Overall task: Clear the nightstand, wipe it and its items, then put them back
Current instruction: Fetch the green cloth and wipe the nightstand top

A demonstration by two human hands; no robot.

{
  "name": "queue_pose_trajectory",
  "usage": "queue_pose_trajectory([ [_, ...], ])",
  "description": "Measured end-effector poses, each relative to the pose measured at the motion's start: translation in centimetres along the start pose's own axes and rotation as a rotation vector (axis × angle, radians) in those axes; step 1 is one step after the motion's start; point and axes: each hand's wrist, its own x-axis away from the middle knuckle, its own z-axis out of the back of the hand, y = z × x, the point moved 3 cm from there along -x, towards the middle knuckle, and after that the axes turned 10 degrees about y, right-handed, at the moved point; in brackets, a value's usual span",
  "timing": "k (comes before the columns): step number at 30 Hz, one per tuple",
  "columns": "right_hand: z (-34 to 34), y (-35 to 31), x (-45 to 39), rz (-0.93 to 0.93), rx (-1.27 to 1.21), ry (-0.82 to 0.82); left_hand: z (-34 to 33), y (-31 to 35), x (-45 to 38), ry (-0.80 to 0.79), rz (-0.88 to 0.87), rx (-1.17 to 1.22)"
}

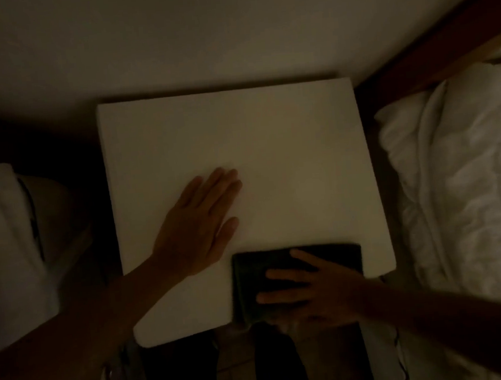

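Note:
The white nightstand fills the middle of the dim head view, its top bare of items. My left hand lies flat on its left front part, fingers stretched out and close together, holding nothing. A dark folded cloth rests on the front edge of the top, partly hanging over it. My right hand presses flat on the cloth with fingers spread, covering its lower right part.
A bed with rumpled white bedding flanks the nightstand on the right, under a dark wooden headboard. White fabric with a dark cord lies at the left. The wall stands directly behind. The floor in front is dark and cluttered.

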Motion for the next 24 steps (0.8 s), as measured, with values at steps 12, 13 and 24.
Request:
queue_pose_trajectory([
  [12, 6.7, 23.2, -2.1, -0.916, 0.218, 0.364, -2.1, 1.5, -0.9, -0.010, 0.215, -0.312],
  [13, 6.9, 23.7, -1.3, -1.071, 0.225, 0.354, -2.1, 1.4, -0.8, -0.006, 0.204, -0.327],
  [24, 5.1, 12.5, 5.0, -1.648, -0.042, 0.466, -2.1, 1.7, -1.1, 0.007, 0.203, -0.322],
])
